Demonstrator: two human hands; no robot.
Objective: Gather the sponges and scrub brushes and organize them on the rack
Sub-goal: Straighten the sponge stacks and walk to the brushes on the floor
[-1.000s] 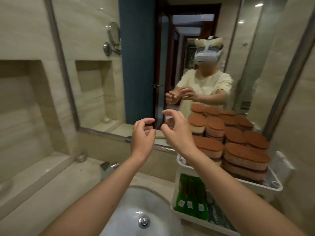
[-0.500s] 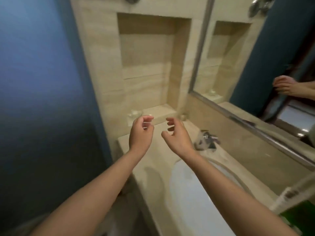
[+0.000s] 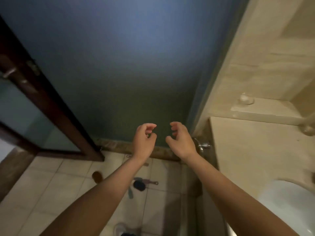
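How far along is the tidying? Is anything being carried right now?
Done: cannot tell, the rack is out of view. In hand: nothing; the left hand and right hand are both empty. Left: a brown sponge and a dark brush lie on the floor tiles.

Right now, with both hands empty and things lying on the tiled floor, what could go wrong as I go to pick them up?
1. The dark round scrub brush and brown round sponge lie on the beige tiled floor just ahead; a step could land on them.
2. Bending down, your right hand or head might knock the beige stone counter edge or the chrome fitting beside it.
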